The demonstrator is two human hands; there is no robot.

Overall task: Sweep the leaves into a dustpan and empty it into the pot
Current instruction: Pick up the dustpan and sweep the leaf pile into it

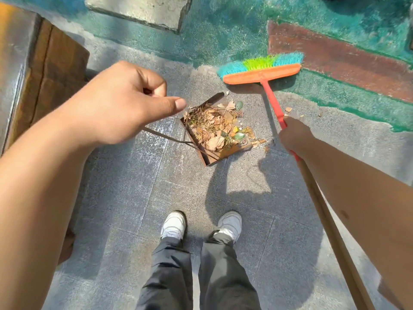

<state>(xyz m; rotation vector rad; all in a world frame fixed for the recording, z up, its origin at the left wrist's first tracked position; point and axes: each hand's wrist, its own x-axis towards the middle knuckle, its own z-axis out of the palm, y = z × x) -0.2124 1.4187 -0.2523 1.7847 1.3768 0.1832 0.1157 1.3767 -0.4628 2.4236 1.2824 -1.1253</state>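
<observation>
A rusty metal dustpan (213, 158) lies on the grey paving in front of my feet, heaped with dry brown leaves (214, 128). Its thin wire handle (165, 136) runs up under my left hand (120, 101), which is closed in a fist with the thumb out; the hand hides the grip itself. My right hand (292, 135) grips the red-and-wood broom handle (273, 101). The orange broom head (261, 73), with blue and green bristles, rests on the ground just beyond the pan. A few loose leaves (259, 142) lie at the pan's lip.
A large brown box-like planter (44, 63) stands at the left. A concrete slab (138, 10) lies ahead. Green and red painted ground (335, 59) spreads at the back right. My white shoes (174, 224) stand on the paving below the pan.
</observation>
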